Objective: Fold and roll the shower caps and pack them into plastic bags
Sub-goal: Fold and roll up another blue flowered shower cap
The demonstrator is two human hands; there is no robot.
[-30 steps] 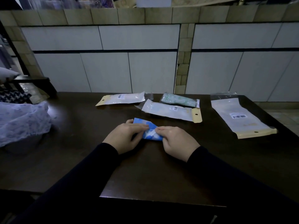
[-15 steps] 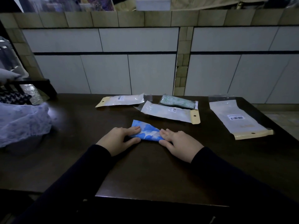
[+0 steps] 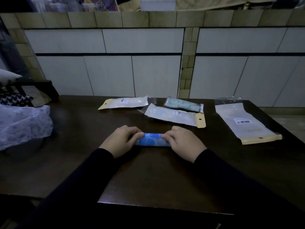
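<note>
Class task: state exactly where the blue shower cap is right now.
In the head view, the blue shower cap lies rolled on the dark table, gripped between the left hand and right hand.

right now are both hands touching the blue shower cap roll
Touching. The head view shows the left hand and right hand with fingers curled over opposite ends of the blue shower cap roll.

A home kitchen is suggested by the white cabinet doors [image 3: 109,75] set under a beige tiled counter [image 3: 148,19], beside a dark wooden table [image 3: 82,129].
</note>
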